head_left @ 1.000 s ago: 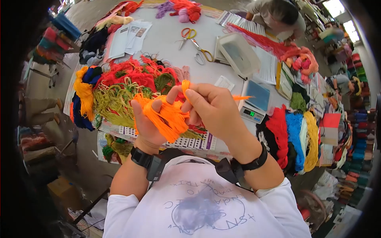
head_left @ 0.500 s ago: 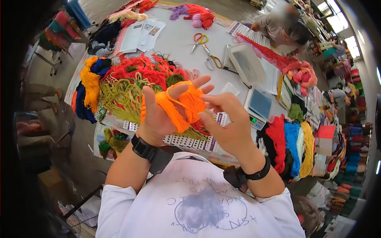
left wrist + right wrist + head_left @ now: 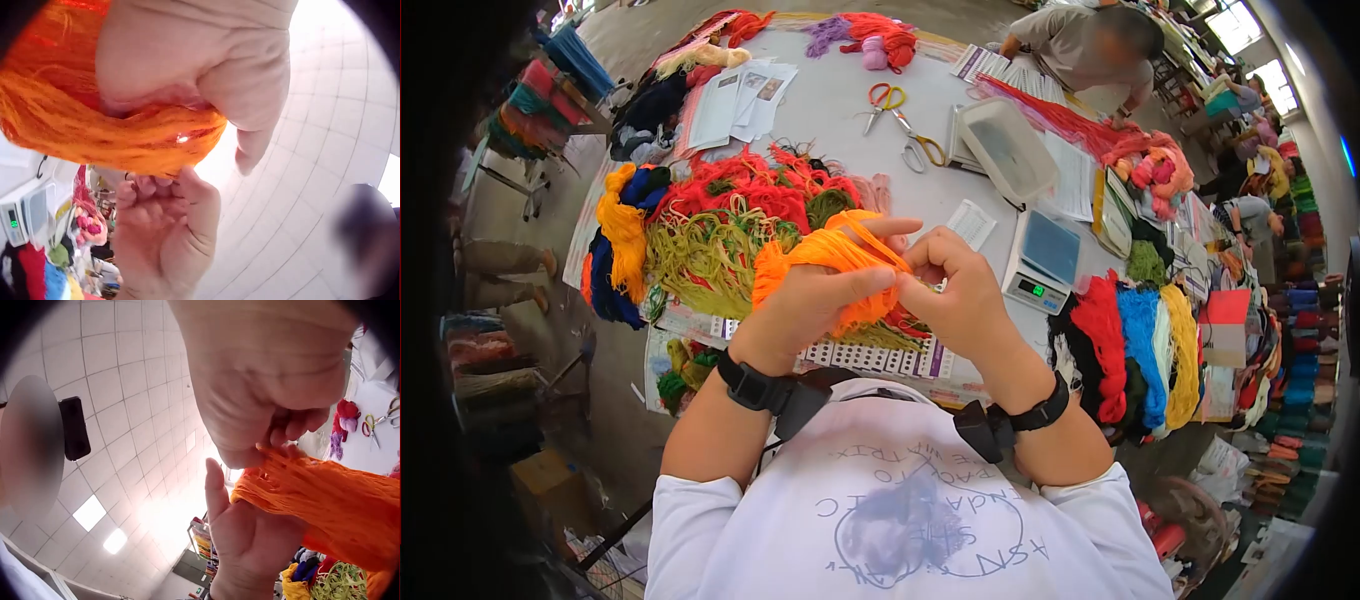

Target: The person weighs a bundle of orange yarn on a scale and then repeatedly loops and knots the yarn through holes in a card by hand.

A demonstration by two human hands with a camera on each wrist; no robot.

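Note:
A hank of orange yarn (image 3: 830,248) is looped about my left hand (image 3: 808,298) in the head view. My left thumb lies along its near side, while one or two fingers stick out past the far side. My right hand (image 3: 962,298) pinches the yarn at its right edge, thumb close to the left thumb tip. In the left wrist view, the orange strands (image 3: 119,140) run across under the left palm, and the right fingertips (image 3: 194,178) meet them from below. The right fingers are curled in the right wrist view, by the yarn's end (image 3: 281,475).
Red and green yarn (image 3: 720,220) is heaped behind the left hand. Scissors (image 3: 895,110), a plastic tub (image 3: 1010,145) and a digital scale (image 3: 1040,260) stand on the table (image 3: 830,110). Colored hanks (image 3: 1140,350) hang at the right edge. Another person (image 3: 1090,60) leans in at the far right.
The right hand lets go of an orange strand, moves off the hank, then returns and pinches its right edge. The left hand turns from palm up with fingers spread to thumb over the yarn.

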